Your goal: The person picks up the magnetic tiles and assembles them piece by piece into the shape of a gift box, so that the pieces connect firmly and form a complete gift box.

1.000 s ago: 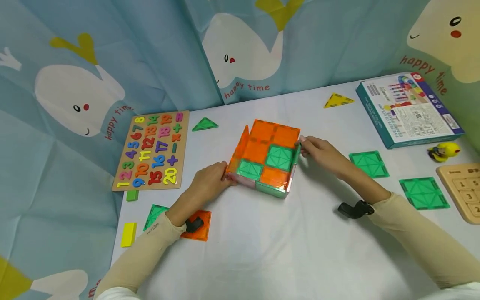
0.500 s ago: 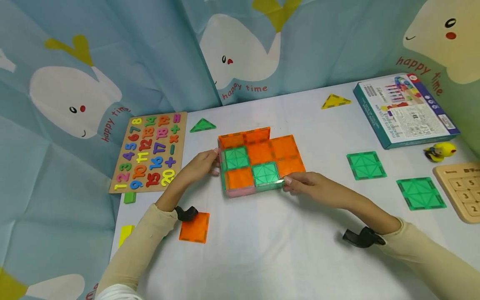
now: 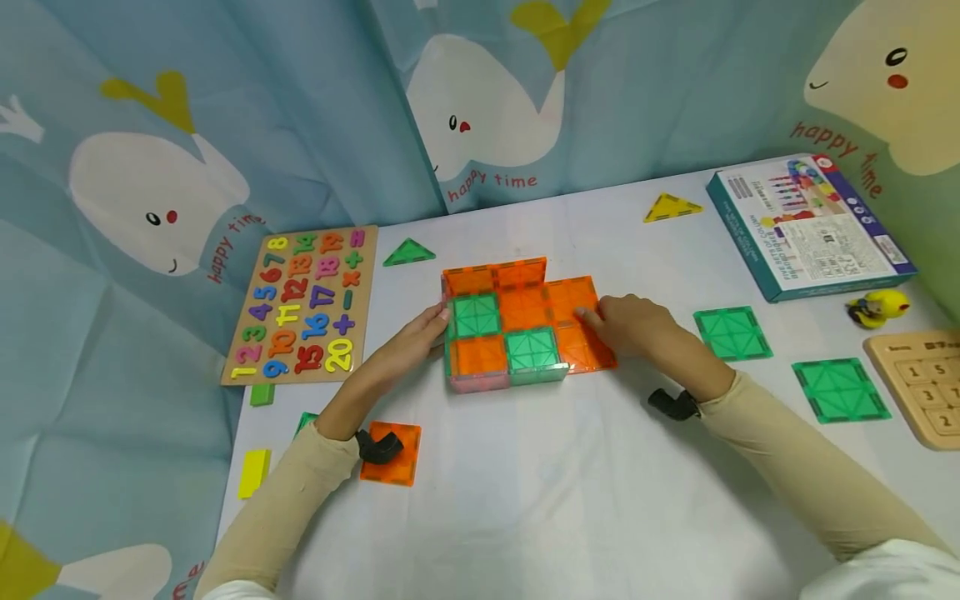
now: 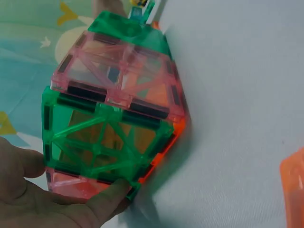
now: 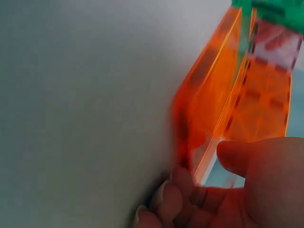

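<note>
A structure of translucent magnetic tiles (image 3: 521, 308) lies in the middle of the table, its floor chequered orange and green. Two orange tiles (image 3: 495, 275) stand upright along its back; low pink and green walls line the front and left. At the left side, my left hand (image 3: 408, 342) holds the wall, the thumb at one edge of a green tile (image 4: 102, 140) and a finger across its lower part in the left wrist view. My right hand (image 3: 637, 325) pinches the flat orange tiles (image 3: 585, 347) at the right end, thumb on top and fingers at the underside.
Around lie a number board (image 3: 300, 304), a green triangle tile (image 3: 408, 252), a yellow triangle tile (image 3: 671, 207) and green square tiles (image 3: 731, 332). An orange tile (image 3: 401, 462) is under the left wrist. A toy box (image 3: 813, 225), yellow duck (image 3: 879, 307) and wooden number puzzle (image 3: 918, 387) stand right.
The tile structure has turned clockwise, so its upright orange wall went from the left to the back. My right hand moved from the front corner onto the flat orange tiles.
</note>
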### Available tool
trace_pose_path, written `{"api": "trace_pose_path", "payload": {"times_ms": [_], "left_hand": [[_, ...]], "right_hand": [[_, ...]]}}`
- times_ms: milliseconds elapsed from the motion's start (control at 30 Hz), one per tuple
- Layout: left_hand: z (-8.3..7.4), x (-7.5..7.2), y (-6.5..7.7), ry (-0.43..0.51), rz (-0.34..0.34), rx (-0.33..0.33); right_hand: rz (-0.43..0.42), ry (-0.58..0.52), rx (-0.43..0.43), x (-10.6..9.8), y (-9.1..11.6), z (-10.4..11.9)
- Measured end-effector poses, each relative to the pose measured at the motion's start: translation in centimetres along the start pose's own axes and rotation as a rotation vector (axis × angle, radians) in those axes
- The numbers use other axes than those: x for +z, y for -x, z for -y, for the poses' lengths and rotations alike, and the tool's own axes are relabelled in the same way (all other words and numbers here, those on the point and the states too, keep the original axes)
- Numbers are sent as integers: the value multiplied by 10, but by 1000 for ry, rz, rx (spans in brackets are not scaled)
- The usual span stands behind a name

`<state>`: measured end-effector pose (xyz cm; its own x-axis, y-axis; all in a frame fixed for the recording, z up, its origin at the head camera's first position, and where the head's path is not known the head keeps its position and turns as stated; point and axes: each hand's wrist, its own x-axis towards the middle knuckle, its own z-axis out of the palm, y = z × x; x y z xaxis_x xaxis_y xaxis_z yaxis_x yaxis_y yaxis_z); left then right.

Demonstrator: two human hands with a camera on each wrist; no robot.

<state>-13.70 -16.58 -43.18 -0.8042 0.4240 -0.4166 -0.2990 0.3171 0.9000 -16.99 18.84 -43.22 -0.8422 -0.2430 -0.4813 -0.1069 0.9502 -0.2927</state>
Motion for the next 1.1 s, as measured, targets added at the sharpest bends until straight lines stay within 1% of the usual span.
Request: {"api": "trace_pose_path", "payload": {"times_ms": [100, 200, 333, 467, 600, 700, 833, 967, 1033, 1100], "left_hand": [[1, 1, 0, -10, 2, 14], [2, 1, 1, -11, 11, 28], [1, 1, 2, -9, 18, 38], [1, 1, 3, -11, 15, 38], [0, 0, 5, -13, 14, 21], [1, -1, 5, -19, 19, 15], [1, -2, 3, -34, 20, 17], [1, -2, 1, -38, 8, 11], [1, -2, 1, -51, -18, 21], [1, -3, 0, -67, -54, 61]], "right_hand": [[-14, 26, -17, 0, -2, 5], [-39, -3, -29, 0, 0, 3], [-59, -131, -75, -2, 3, -5], [-91, -286, -162, -8, 7, -8], [-119, -413, -229, -11, 9, 1], [-145, -475, -258, -9, 7, 13], [-160, -503, -287, -6, 2, 29], [-171, -495, -281, -3, -1, 38], [-179, -488, -274, -4, 1, 38], [-176, -479, -263, -6, 5, 35]]}}
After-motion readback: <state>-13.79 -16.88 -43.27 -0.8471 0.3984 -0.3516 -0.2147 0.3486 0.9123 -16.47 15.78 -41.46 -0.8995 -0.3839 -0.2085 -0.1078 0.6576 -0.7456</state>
